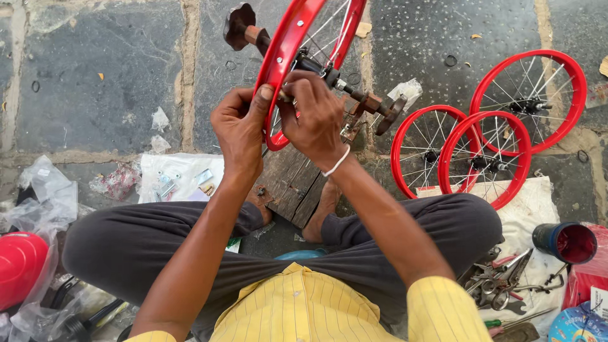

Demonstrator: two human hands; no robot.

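1. Lowest in the frame, a person in a yellow striped shirt (316,304) sits cross-legged in dark trousers, feet resting on a wooden board (292,182) at centre.
2. At lower right, pliers and scissors (497,278) lie in a heap on a white cloth, beside a dark cup with a red inside (565,242); at lower left sit a red helmet-like shell (19,266) and crumpled clear plastic bags.
3. Left of centre, a plastic sheet (180,177) carries small metal fittings.
4. At upper centre, the left hand (240,130) clasps the rim of a small red spoked wheel (285,47), thumb pressed on the rim's edge.
5. The right hand (315,117), a white band on its wrist, is closed around something at the spokes near the rim; what it pinches is hidden.
6. The wheel stands upright on an axle held in a stand; the work looks like spoke adjustment or truing, so the next move seems to call for a firm rim hold and small turns.
7. At upper right, three more red wheels (487,149) lie on the stone floor.
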